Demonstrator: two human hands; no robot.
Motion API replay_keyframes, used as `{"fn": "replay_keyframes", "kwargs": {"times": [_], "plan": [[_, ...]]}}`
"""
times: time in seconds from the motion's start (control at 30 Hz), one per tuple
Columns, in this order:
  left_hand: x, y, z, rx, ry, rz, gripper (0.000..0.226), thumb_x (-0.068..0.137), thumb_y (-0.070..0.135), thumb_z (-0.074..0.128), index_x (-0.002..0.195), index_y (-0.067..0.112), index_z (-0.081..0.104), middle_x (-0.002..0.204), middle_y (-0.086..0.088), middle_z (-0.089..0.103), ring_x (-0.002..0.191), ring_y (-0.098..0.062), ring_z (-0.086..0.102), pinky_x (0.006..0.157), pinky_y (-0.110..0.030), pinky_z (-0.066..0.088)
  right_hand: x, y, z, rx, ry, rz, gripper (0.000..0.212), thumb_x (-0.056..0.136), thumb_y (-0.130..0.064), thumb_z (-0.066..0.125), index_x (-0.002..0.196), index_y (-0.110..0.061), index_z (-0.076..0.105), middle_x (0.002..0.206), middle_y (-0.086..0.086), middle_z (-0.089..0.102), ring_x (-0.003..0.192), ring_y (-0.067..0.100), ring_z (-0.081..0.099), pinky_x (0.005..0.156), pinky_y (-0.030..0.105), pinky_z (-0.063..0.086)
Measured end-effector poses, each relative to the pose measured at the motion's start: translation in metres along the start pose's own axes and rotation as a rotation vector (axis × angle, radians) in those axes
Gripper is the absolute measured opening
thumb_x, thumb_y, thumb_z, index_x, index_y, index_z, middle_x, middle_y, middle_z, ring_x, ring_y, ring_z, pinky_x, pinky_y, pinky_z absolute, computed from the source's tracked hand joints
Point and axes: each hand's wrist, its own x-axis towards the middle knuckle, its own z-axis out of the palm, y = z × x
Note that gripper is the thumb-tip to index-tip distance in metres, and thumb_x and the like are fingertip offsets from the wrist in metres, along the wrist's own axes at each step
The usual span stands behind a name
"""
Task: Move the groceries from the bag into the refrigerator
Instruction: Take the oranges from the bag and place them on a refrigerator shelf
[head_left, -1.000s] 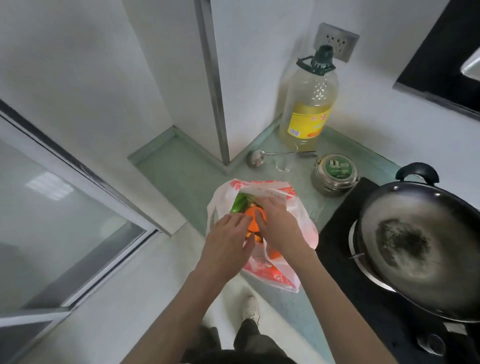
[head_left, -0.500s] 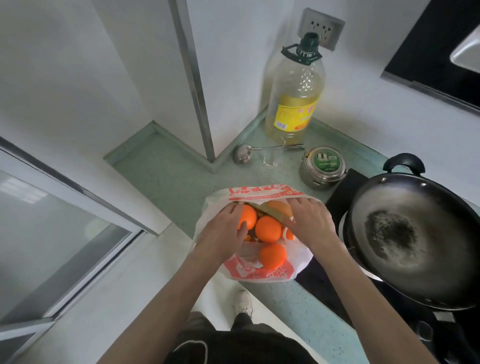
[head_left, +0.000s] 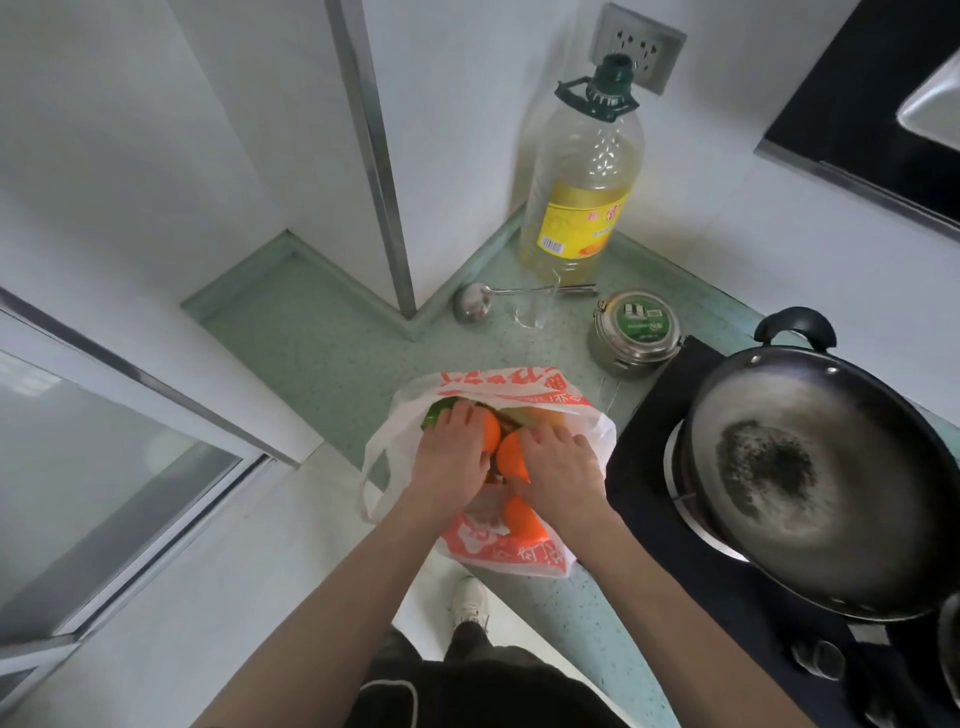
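Two hands are down in the open mouth of a red-and-white plastic bag (head_left: 498, 551) on the green speckled countertop (head_left: 322, 353); only the head view shows it. The left hand (head_left: 454, 457) lies palm-down over an orange (head_left: 491, 431), its fingers curved over the fruit's top and left side; whether they truly grip it I cannot tell. Just beyond those fingertips a green vegetable (head_left: 436, 413) peeks from the bag's far-left corner. The right hand (head_left: 556, 467) covers a second orange (head_left: 511, 460), fingers bent over it and spread toward the bag's right rim; again a firm hold cannot be made out. A third orange (head_left: 522, 517) sits nearer the wrists, between the two forearms, against the bag's printed front.

Past the fingertips, farther along the counter, stand a clear drinking glass (head_left: 535, 309) and a steel ladle (head_left: 472, 301) lying on its side; behind them a large cooking-oil bottle (head_left: 582, 182) with a yellow label stands in the corner; a round steel tin with a green lid (head_left: 639, 327) sits to the right of the glass. Right of the right hand a dark wok (head_left: 810, 467) rests on the black stove (head_left: 649, 431).
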Motion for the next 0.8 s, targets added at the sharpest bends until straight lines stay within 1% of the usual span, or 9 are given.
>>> {"fn": "replay_keyframes", "kwargs": {"times": [0.07,0.17,0.33,0.43,0.5,0.57,0.67,0.73,0.8], "plan": [[0.002,0.0,0.005,0.003,0.015,-0.043,0.069,0.097,0.034,0.061,0.155,0.011,0.031,0.157,-0.011,0.039,0.143,-0.03,0.04,0.116,-0.04,0.037,0.003,0.0,0.006,-0.005,0.004,0.025,0.027,0.098,-0.033,0.058,0.123,-0.023,0.063,0.128,0.003,0.059,0.12,0.027,0.055,0.096,0.038,0.047],[0.006,0.002,0.011,0.005,0.022,-0.083,0.075,0.095,0.035,0.064,0.156,0.011,0.029,0.159,-0.013,0.037,0.146,-0.032,0.038,0.117,-0.042,0.039,0.006,-0.002,0.014,0.003,0.018,0.052,0.03,0.094,-0.032,0.062,0.122,-0.024,0.062,0.129,0.002,0.057,0.12,0.027,0.054,0.095,0.039,0.048],[0.009,0.004,0.022,-0.028,-0.037,-0.125,0.067,0.097,0.029,0.064,0.155,0.013,0.034,0.157,-0.012,0.043,0.143,-0.033,0.043,0.114,-0.042,0.042,0.012,-0.002,0.028,-0.05,-0.011,0.091,0.055,0.088,-0.023,0.071,0.139,-0.023,0.049,0.145,0.003,0.051,0.129,0.03,0.052,0.102,0.042,0.045],[0.01,0.006,0.023,-0.029,-0.011,-0.143,0.067,0.096,0.03,0.067,0.153,0.014,0.038,0.154,-0.011,0.047,0.141,-0.033,0.045,0.116,-0.042,0.039,0.016,0.0,0.031,-0.06,0.006,0.092,0.059,0.088,-0.021,0.071,0.142,-0.023,0.046,0.149,0.003,0.05,0.134,0.031,0.049,0.108,0.044,0.042],[0.009,0.006,0.022,-0.043,0.002,-0.156,0.069,0.094,0.031,0.07,0.153,0.014,0.038,0.154,-0.011,0.048,0.14,-0.032,0.046,0.116,-0.042,0.038,0.017,0.003,0.028,-0.053,0.029,0.084,0.061,0.087,-0.023,0.071,0.142,-0.022,0.046,0.149,0.003,0.05,0.136,0.031,0.047,0.11,0.044,0.04],[0.006,0.005,0.02,-0.058,0.023,-0.157,0.075,0.091,0.032,0.073,0.153,0.014,0.035,0.154,-0.013,0.045,0.139,-0.033,0.047,0.115,-0.042,0.042,0.014,0.006,0.023,-0.032,0.053,0.079,0.063,0.086,-0.029,0.073,0.142,-0.02,0.047,0.149,0.003,0.05,0.135,0.031,0.047,0.109,0.043,0.041],[-0.005,0.009,0.012,-0.125,0.107,-0.158,0.087,0.085,0.032,0.079,0.154,0.014,0.03,0.151,-0.016,0.04,0.134,-0.035,0.049,0.104,-0.042,0.051,0.001,0.011,0.007,0.028,0.095,0.075,0.065,0.084,-0.042,0.075,0.138,-0.017,0.048,0.141,0.003,0.055,0.127,0.029,0.051,0.103,0.04,0.043],[-0.015,0.016,0.005,-0.173,0.163,-0.158,0.089,0.082,0.032,0.082,0.153,0.014,0.032,0.146,-0.015,0.042,0.128,-0.033,0.051,0.1,-0.039,0.053,-0.009,0.014,-0.006,0.083,0.115,0.074,0.07,0.084,-0.05,0.075,0.139,-0.017,0.047,0.137,0.003,0.056,0.122,0.027,0.054,0.102,0.04,0.043],[-0.026,0.022,-0.001,-0.199,0.223,-0.151,0.087,0.079,0.034,0.085,0.15,0.014,0.037,0.142,-0.015,0.046,0.127,-0.033,0.052,0.098,-0.037,0.052,-0.022,0.017,-0.019,0.161,0.107,0.072,0.078,0.084,-0.056,0.072,0.145,-0.019,0.043,0.14,0.004,0.053,0.123,0.028,0.055,0.105,0.041,0.043]]}}
